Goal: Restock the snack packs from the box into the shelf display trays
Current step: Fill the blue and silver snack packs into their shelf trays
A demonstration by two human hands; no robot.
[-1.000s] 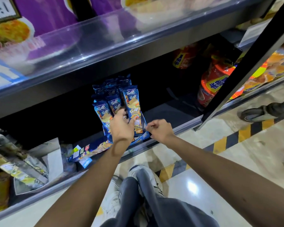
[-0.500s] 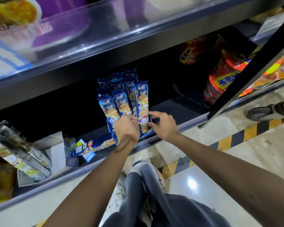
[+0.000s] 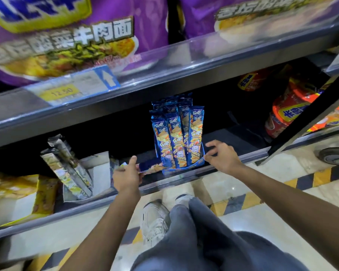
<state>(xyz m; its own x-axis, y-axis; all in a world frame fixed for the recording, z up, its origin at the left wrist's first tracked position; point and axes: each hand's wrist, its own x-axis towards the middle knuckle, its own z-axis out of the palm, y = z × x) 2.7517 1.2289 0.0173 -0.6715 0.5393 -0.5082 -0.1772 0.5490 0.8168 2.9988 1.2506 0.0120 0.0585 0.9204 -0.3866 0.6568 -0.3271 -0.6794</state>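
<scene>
"Two hands in view. Report, left to right."

"Lower shelf, far left: yellow packs. Next, silver packs lean in a white tray. Left hand: thumb raised, back of hand toward my camera, other fingers hidden. It sits at the end of a flat blue carton piece lying on the shelf. I cannot tell whether it grips that piece."

"Location of the snack packs?"

"Blue snack packs stand upright in rows in a blue display tray at the lower shelf's front edge, between the two hands. Right hand: fingers spread and loosely bent, holding nothing. Its thumb tip is at the tray's right front corner. Contact or a small gap, I cannot tell."

"Anything further right?"

"Red-orange packs toward the back of the shelf, then a black slanted post. Above, purple noodle packs on the upper shelf, with a yellow price tag reading 12.50 on its rail."
</scene>
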